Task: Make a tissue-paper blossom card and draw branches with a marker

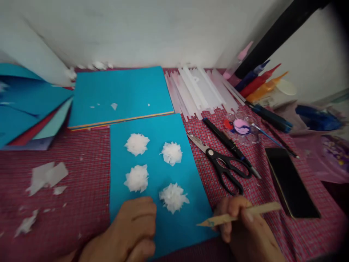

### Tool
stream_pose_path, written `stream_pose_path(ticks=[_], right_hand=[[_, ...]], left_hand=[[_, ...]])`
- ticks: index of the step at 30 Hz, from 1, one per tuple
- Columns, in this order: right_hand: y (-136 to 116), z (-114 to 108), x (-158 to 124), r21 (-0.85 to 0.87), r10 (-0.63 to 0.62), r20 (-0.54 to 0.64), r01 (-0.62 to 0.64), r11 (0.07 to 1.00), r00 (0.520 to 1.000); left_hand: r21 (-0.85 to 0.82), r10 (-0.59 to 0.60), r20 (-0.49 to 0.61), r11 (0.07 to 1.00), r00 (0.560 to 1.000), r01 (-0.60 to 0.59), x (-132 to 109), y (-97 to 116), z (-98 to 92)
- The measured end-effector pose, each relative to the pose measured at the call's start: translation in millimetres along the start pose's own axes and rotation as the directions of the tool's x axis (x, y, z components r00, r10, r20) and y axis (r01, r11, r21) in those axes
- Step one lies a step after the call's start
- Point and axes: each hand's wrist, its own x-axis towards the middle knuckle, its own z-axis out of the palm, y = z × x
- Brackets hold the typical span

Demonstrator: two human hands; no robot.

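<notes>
Wooden stick [240, 215] clamped in closed right hand [245, 231], smeared tip over near corner of blue sheet [152, 127]; left hand [133, 229] curled, nothing visible in it, resting on near edge. Likely risk: tip snagging nearest tissue tuft [173, 197], sheet skidding on table [87, 160].

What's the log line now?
left hand: curled, resting on blue paper sheet | right hand: gripping pointed wooden stick | on sheet: four white tissue-paper tufts

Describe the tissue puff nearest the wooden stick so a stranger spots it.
On the red checked cloth lies a blue sheet with four white tissue puffs. Yours is the near-right puff, the one closest to the wooden stick in the right hand.
</notes>
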Motion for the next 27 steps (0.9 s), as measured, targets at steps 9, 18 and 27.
stream_pose_path(ticks=[9, 18, 27], right_hand=[[13.2, -0.2, 8.4, -0.155, -0.076, -0.034, 0.07, 0.985, 0.996], [21.0, -5.5, 20.6, -0.383, -0.153, 0.028, 0.152, 0.911, 0.988], [21.0, -5.5, 18.1, -0.446, -0.216, 0.006, 0.196, 0.873, 0.976]], left_hand=[[0.408, 0.349, 0.074, 0.844, 0.934, -0.347, -6.8, 8.0, 14.1], [0.67, -0.129, 0.013, 0.737, 0.992, 0.087, -101.8, 15.4, -68.9], [0.319, -0.663, -0.313, 0.601, 0.68, 0.732, -112.7, -58.2, -166.5]])
